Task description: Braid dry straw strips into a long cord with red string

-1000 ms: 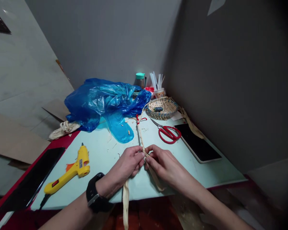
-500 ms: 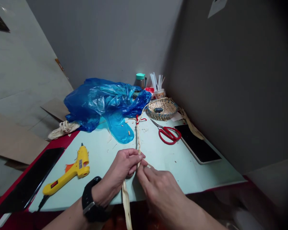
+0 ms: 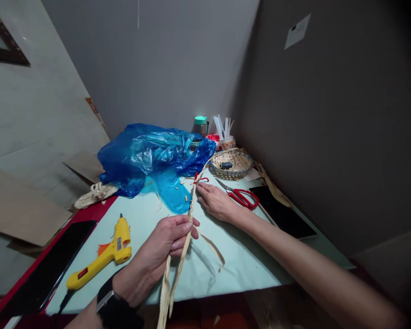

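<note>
My left hand (image 3: 176, 233), with a black watch on the wrist, pinches a pale braided cord (image 3: 192, 201) of dried plant strips between thumb and fingers. Loose strips (image 3: 165, 292) hang below it past the table edge, and one short strip (image 3: 214, 249) sticks out to the right. My right hand (image 3: 214, 200) reaches forward, fingertips closed at the upper cord, just below a red tie (image 3: 196, 179). From the tie the cord runs up toward a woven basket (image 3: 231, 163). Red-handled scissors (image 3: 245, 198) lie just right of my right hand.
A crumpled blue plastic bag (image 3: 150, 151) fills the back left. A yellow glue gun (image 3: 102, 260) lies at the left. To the right is a black flat panel (image 3: 291, 219). A green-lidded jar (image 3: 200, 125) and a cup of white sticks (image 3: 227, 142) stand by the wall.
My right hand has left its place beside my left hand and moved forward along the cord to the red tie. Strips now hang apart below my left hand. The view has shifted slightly.
</note>
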Available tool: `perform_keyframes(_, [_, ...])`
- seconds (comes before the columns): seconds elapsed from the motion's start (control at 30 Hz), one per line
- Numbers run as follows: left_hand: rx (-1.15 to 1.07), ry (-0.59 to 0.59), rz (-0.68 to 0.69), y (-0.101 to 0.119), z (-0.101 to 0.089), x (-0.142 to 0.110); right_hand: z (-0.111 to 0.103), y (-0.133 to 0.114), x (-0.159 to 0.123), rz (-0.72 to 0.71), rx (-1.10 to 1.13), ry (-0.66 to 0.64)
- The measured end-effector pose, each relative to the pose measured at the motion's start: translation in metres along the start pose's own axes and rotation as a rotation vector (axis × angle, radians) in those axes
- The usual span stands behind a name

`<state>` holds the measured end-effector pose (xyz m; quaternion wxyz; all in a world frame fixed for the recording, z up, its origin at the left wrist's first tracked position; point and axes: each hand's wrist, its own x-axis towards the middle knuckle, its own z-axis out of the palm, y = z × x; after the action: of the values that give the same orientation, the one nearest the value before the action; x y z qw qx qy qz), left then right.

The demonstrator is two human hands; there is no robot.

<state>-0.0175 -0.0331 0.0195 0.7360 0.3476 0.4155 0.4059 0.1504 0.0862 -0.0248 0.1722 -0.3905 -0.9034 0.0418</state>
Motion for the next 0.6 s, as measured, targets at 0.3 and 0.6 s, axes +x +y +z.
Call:
perform_keyframes(0.3, [-0.001,-0.031,-0.006,-0.006,0.000,0.004,0.005,-0.011,-0.019,-0.061,0.019,-0.061])
perform_keyframes(0.6, [-0.045,-0.094,0.014,0.008,0.009,0.003,-0.005,-0.078,-0.083,-0.260,0.152,0.061])
